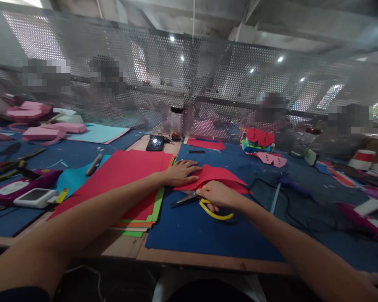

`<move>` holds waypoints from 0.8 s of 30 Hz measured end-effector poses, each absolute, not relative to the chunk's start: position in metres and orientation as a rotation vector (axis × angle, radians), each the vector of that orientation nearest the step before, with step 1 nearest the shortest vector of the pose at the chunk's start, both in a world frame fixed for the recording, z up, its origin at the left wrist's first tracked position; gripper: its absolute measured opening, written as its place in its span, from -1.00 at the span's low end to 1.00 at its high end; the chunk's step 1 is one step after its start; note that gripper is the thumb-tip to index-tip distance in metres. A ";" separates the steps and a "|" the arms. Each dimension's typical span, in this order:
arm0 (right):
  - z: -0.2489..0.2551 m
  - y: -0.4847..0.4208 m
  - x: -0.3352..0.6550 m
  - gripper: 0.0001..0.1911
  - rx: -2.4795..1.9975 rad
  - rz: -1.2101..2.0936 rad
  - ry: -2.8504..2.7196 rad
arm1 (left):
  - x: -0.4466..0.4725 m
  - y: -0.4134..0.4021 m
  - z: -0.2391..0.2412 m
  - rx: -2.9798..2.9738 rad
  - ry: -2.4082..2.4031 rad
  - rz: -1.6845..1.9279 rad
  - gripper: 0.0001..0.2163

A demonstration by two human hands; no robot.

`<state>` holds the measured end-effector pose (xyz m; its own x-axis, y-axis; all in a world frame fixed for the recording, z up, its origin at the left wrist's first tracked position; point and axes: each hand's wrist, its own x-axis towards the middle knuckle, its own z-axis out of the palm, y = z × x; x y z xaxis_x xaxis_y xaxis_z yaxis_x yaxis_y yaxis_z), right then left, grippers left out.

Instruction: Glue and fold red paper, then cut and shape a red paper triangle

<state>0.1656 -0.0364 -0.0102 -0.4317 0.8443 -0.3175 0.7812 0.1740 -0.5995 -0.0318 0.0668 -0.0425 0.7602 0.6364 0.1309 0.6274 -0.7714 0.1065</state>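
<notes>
My left hand (182, 173) lies flat with its fingers stretched over the edge of a red paper piece (218, 174), which bows up off the blue mat (189, 230). My right hand (216, 193) is closed round scissors with yellow handles (218, 216), right against the near side of that piece. Their blades point left and stand apart, one low over the mat and the other close to the paper's edge. Under my left forearm is a stack of large sheets, red (126, 172) on top, with green (156, 209) and orange edges showing below.
Behind the stack are a phone (156, 142) and a lidded jar (176, 123). Red and pink cutouts (260, 137) stand at the back right. A blue glue gun (294, 186) trails a black cord on the right. Pliers and a purple device (25, 184) lie left. Perforated metal screens close off the back.
</notes>
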 end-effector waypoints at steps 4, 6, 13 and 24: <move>-0.009 -0.036 0.166 -0.39 -1.603 1.120 -2.344 | -0.032 0.069 -0.042 2.871 1.025 0.262 -0.47; -0.009 -0.035 0.167 -0.37 -1.579 1.138 -2.362 | -0.032 0.070 -0.042 2.853 1.015 0.266 -0.47; -0.014 -0.033 0.170 -0.42 -1.547 1.125 -2.400 | -0.033 0.070 -0.044 2.842 0.985 0.230 -0.41; -0.010 -0.032 0.166 -0.38 -1.641 1.122 -2.368 | -0.031 0.069 -0.045 2.874 1.006 0.215 -0.43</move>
